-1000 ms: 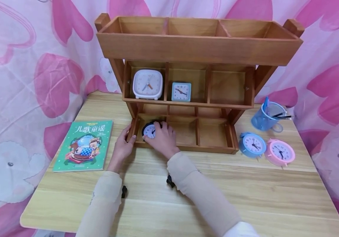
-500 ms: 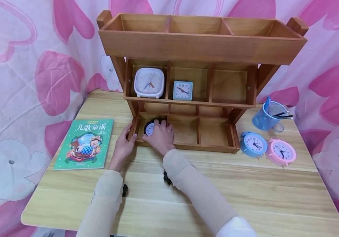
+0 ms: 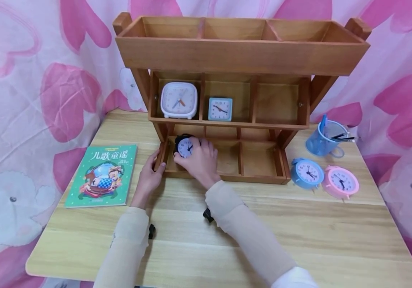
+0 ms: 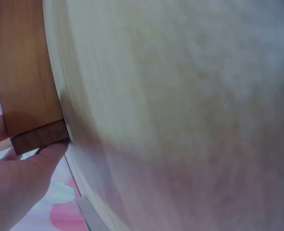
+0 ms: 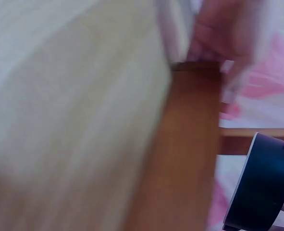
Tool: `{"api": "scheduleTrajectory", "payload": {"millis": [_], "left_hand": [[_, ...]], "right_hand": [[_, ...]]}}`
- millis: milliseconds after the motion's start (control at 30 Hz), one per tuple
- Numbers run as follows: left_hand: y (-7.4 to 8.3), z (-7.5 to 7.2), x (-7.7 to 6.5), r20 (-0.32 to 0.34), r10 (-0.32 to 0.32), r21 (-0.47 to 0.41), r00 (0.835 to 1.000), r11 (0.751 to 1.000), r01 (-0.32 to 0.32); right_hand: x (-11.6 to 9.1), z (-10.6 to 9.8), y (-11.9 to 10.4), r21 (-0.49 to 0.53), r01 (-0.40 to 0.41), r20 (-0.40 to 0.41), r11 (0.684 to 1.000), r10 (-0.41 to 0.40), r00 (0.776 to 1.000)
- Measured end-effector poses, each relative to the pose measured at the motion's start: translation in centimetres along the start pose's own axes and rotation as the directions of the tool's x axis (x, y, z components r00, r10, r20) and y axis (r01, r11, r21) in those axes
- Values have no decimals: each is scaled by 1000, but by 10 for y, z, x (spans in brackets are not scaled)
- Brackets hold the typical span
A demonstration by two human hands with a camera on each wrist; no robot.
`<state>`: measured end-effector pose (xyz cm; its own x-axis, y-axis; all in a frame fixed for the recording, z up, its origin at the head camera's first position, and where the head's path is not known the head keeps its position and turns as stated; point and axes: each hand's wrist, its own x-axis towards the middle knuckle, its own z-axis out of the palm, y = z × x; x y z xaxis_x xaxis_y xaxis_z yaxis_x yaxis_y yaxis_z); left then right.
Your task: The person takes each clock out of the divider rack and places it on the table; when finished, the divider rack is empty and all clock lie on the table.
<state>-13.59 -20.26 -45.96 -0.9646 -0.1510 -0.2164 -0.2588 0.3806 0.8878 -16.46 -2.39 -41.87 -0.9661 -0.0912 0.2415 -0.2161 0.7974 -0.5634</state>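
My right hand (image 3: 200, 160) grips a round black alarm clock (image 3: 183, 147) by its right side. The clock's white dial faces forward in the bottom-left compartment of the wooden shelf (image 3: 227, 60); in the right wrist view the black side of the clock (image 5: 262, 185) shows, with fingertips at the edge of the frame. My left hand (image 3: 149, 178) holds the lower left end of the shelf, thumb at the front corner and fingers on the outer side. The left wrist view shows the thumb of that hand (image 4: 24, 183) against the shelf's end (image 4: 38, 137).
A white alarm clock (image 3: 179, 100) and a small light-blue square clock (image 3: 220, 109) stand in the middle tier. Right of the shelf are a blue clock (image 3: 307, 173), a pink clock (image 3: 341, 182) and a blue pen cup (image 3: 321, 142). A green book (image 3: 101, 176) lies at left.
The black clock has risen slightly in its compartment and more of its dial shows. My right hand has shifted a little up and right with it. The left hand stays on the shelf.
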Motion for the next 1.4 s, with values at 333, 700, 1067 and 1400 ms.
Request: {"api": "scheduleTrajectory", "payload": {"millis": [333,700,1067,1400], "left_hand": [[-1,0,2,-1,15,14,1000,1000,-15],[2,-1,0,-11,1,43,1000,999,0],[4,0,-2,-1,-25,51,1000,998,25],[5,1,-1,10,-61,57,998,997,61]], "right_hand": [[-23,-82,36,79,-50,-22,996,52,998],[-79,-174,150,-2,-222,-160,975,219,963],[-144,-253,250,-74,-550,-268,832,515,814],[-167,-275,311,-192,-651,-195,734,622,759]]}}
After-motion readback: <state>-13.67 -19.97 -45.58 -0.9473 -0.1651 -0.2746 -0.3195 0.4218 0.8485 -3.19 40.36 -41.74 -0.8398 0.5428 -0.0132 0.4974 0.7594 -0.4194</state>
